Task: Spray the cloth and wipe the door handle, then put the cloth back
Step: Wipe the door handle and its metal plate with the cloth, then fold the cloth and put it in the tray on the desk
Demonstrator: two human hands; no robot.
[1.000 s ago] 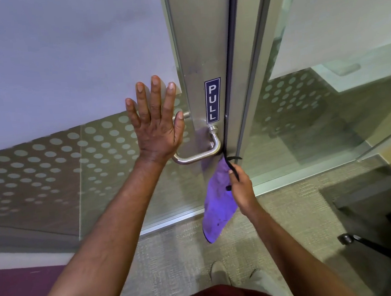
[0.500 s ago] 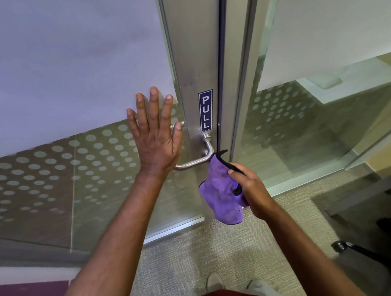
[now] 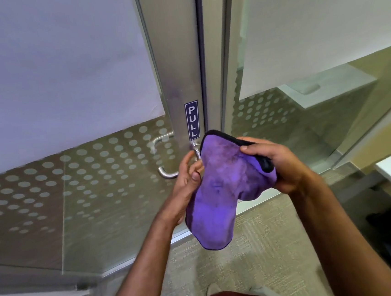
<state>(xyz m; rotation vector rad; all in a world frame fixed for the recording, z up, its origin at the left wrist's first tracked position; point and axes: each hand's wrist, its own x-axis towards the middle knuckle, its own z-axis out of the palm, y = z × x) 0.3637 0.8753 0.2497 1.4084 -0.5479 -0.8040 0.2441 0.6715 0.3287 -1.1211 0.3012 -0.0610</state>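
Both hands meet at the centre of the frame, just in front of the metal door stile. The purple cloth (image 3: 220,188) hangs between them, its black-edged top corner raised near the centre and its rounded lower end drooping toward the lower middle of the frame, above the carpet (image 3: 260,256).

The right hand (image 3: 279,163) holds the cloth's upper right part: its grip is curled round a bunched fold, with the thumb lying on the purple face and the fingers wrapped behind the black trim. The left hand (image 3: 188,184) is at the cloth's left edge, palm turned up toward the camera. Its grip looks pinched on that edge, thumb tip on the fabric and fingers bent behind it, though motion blur makes the exact contact hard to read.

The door handle (image 3: 168,173), a curved silver lever, shows just left of the left hand, its base partly hidden behind the cloth's top corner. The cloth is not on the lever's visible part. A dark blue PULL sign (image 3: 192,120) sits on the stile directly above the handle's base. Frosted glass (image 3: 58,72) with a band of dots fills the left of the frame.
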